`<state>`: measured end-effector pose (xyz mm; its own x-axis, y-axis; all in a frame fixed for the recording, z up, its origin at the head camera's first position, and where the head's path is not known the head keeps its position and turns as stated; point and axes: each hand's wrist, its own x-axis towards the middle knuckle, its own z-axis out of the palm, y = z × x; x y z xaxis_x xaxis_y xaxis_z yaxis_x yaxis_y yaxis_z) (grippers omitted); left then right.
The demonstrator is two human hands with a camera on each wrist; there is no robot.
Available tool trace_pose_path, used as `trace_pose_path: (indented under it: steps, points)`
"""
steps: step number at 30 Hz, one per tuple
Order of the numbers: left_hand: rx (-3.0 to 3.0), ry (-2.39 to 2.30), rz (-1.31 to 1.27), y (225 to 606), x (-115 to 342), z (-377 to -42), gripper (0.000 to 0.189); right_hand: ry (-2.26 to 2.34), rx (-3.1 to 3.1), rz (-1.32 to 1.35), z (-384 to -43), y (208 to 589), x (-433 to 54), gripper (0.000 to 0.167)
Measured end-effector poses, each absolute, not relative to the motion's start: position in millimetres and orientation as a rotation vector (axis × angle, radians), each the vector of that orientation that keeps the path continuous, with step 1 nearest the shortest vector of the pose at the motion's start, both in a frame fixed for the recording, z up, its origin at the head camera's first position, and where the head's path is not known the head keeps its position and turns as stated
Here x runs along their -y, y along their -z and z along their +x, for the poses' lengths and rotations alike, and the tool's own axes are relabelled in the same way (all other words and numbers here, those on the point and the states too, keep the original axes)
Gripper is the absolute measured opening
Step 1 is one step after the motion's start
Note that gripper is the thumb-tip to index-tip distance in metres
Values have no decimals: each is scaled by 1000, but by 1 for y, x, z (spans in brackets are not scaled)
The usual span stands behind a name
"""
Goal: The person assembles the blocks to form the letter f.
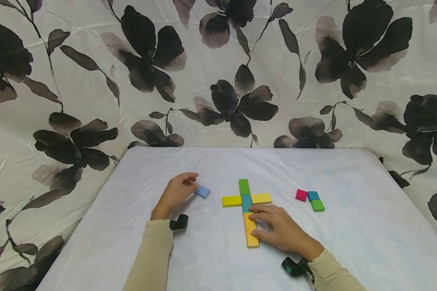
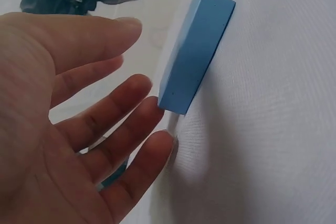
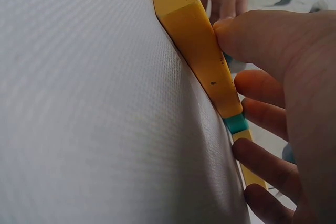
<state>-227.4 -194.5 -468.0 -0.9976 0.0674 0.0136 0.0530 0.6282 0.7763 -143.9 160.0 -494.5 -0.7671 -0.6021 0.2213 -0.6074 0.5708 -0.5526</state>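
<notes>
A cross of flat blocks lies on the white cloth: a green block [image 1: 244, 186] at the far end, a teal block [image 1: 246, 203] in the middle, a yellow block [image 1: 232, 201] to the left, another yellow block [image 1: 261, 198] to the right and a longer orange-yellow block [image 1: 251, 230] nearest me. My right hand [image 1: 281, 228] rests loosely over the cross's right side, its thumb touching the orange-yellow block's edge. Left of the cross lies a light blue block [image 1: 202, 191]. Beside it is my left hand [image 1: 177, 192], fingers loosely bent, thumb apart from the block.
To the right of the cross sit a red block [image 1: 301, 195], a blue block [image 1: 313, 195] and a small green block [image 1: 317, 205], close together. The white table cloth [image 1: 349, 242] has soft creases. A floral curtain [image 1: 204, 72] hangs behind the table.
</notes>
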Motion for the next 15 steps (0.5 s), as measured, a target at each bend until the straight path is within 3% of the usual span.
trace_pose_path:
  steps: [15]
  points:
    - [-2800,-1174,168,473,192,-228,53,-1002,2779,1062,-144,495,-161,43]
